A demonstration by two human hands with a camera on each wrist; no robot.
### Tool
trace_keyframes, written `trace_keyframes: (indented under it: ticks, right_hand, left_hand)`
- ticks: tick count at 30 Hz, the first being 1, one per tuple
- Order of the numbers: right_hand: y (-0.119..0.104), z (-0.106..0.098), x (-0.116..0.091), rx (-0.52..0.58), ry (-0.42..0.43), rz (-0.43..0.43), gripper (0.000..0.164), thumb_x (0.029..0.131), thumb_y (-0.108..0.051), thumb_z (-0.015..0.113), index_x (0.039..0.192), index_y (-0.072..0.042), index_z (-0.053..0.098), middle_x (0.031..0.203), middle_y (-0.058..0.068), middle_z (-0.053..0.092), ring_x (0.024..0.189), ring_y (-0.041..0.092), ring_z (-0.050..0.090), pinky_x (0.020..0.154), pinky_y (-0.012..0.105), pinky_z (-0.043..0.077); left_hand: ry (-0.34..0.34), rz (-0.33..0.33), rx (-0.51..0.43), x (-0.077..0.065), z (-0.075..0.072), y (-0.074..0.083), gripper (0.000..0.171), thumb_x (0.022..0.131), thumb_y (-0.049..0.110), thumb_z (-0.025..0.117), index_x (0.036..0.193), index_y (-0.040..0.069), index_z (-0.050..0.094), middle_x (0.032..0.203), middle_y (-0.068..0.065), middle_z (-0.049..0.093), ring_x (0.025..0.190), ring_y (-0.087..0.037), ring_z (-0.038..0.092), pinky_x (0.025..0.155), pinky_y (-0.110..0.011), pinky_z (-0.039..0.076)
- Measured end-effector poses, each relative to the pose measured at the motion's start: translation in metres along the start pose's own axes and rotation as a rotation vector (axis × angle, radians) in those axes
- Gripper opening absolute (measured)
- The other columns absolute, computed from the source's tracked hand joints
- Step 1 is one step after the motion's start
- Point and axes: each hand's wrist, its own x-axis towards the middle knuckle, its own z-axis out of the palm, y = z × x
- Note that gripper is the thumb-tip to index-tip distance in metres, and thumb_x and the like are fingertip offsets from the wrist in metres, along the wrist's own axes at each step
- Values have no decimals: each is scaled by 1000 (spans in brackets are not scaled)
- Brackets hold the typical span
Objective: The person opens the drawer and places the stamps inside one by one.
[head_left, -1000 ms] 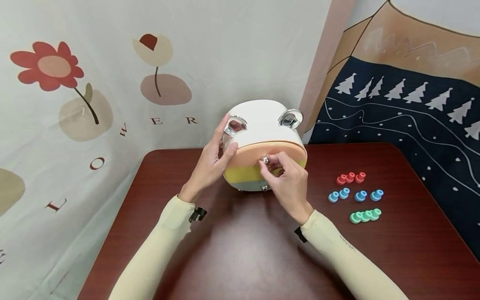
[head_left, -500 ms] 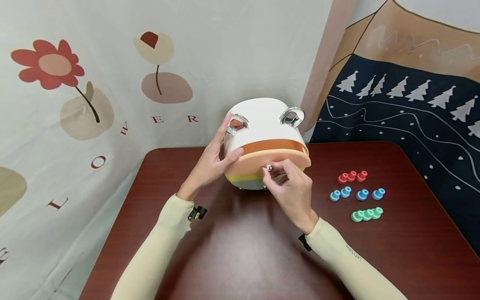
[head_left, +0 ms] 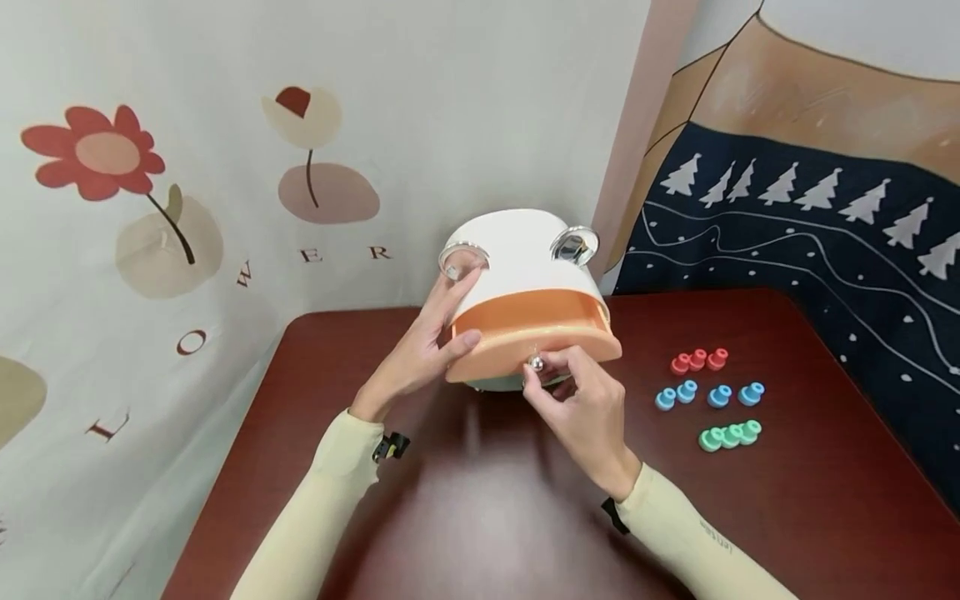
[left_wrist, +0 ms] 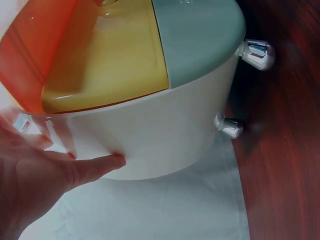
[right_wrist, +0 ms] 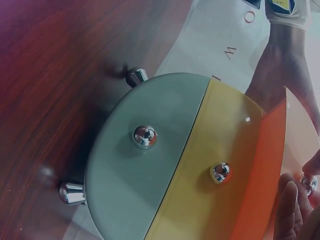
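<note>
A small white drawer cabinet (head_left: 517,254) with two shiny silver ears stands at the back of the table. Its top orange drawer (head_left: 491,357) is pulled partway out, and its inside shows orange. My right hand (head_left: 588,404) pinches the round silver knob (head_left: 536,362) on that drawer's front. My left hand (head_left: 412,358) rests against the cabinet's left side, fingers extended, with the thumb by the drawer's edge. Below, the yellow drawer (right_wrist: 230,130) and grey-green drawer (right_wrist: 165,110) are closed, each with a silver knob. Silver feet (left_wrist: 257,54) hold the cabinet off the table.
To the right on the dark red table (head_left: 465,517) stand small pegs: three red pegs (head_left: 698,360), several blue pegs (head_left: 719,396) and several green pegs (head_left: 731,436). Behind the table hangs a printed cloth (head_left: 420,108) with flowers.
The orange drawer, flush with the cabinet at first, has slid out toward me as my right hand pulled its knob. My left hand has stayed at the cabinet's side.
</note>
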Motion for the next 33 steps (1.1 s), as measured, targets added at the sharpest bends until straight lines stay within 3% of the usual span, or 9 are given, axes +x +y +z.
trace_keyframes:
  ticks: [3, 7, 11, 17, 22, 26, 31, 33]
  right_hand:
    - [-2, -3, -5, 12, 7, -6, 19, 86, -7, 85, 99, -7, 71, 86, 1, 75, 62, 16, 70, 56, 23, 56]
    - [-2, -12, -12, -3, 15, -4, 19, 87, -7, 85, 100, -7, 71, 87, 1, 75, 62, 13, 68, 56, 25, 57]
    - [-5, -19, -19, -4, -8, -47, 16, 89, -9, 82, 100, -7, 71, 87, 0, 74, 61, 10, 67, 55, 24, 56]
    - [-12, -25, -25, -17, -42, -112, 14, 92, -13, 81, 100, -9, 71, 87, -2, 70, 63, 8, 65, 56, 22, 54]
    - [-18, -24, -27, -31, -45, -135, 13, 97, -19, 78, 99, -9, 69, 85, -3, 67, 64, 7, 63, 55, 21, 53]
    - [-20, -25, -29, -32, -26, -154, 12, 100, -20, 73, 102, -8, 71, 86, -3, 68, 63, 7, 64, 54, 22, 53]
    - [-21, -37, -29, -18, -70, -124, 17, 103, -23, 70, 111, -9, 74, 92, -4, 72, 66, 6, 66, 56, 20, 53]
    - [-21, -42, -31, -17, -91, -109, 20, 105, -27, 68, 111, -9, 75, 93, -5, 73, 67, 6, 67, 56, 19, 53]
  left_hand:
    - [-39, -37, 15, -3, 0, 3, 101, 97, 84, 54, 176, 27, 26, 180, 9, 19, 165, -16, -7, 126, -69, 10]
    - [-74, -46, 4, 0, 6, 10, 102, 96, 83, 59, 176, 31, 22, 180, 11, 15, 165, -15, -10, 126, -69, 9]
    - [-81, -54, 10, -4, 9, 16, 106, 94, 82, 63, 177, 33, 19, 180, 11, 10, 165, -17, -8, 125, -71, 14]
    - [-79, -27, 59, -11, 10, 24, 118, 91, 87, 61, 178, 26, 10, 181, 3, -1, 165, -20, -2, 123, -70, 22]
    - [-113, -42, 74, -12, 1, 31, 127, 86, 91, 63, 178, 25, 4, 181, 3, 0, 165, -19, -9, 125, -68, 18]
    - [-150, -72, 80, -10, -2, 37, 129, 83, 91, 67, 177, 31, 3, 181, 9, 4, 164, -16, -3, 124, -69, 19]
    - [-181, -112, 109, -6, -5, 41, 128, 81, 93, 65, 177, 36, 2, 180, 18, 3, 165, -14, -2, 121, -78, 14]
    - [-189, -133, 111, -7, -6, 43, 127, 82, 93, 66, 176, 38, 1, 180, 20, 1, 165, -14, -7, 119, -82, 8]
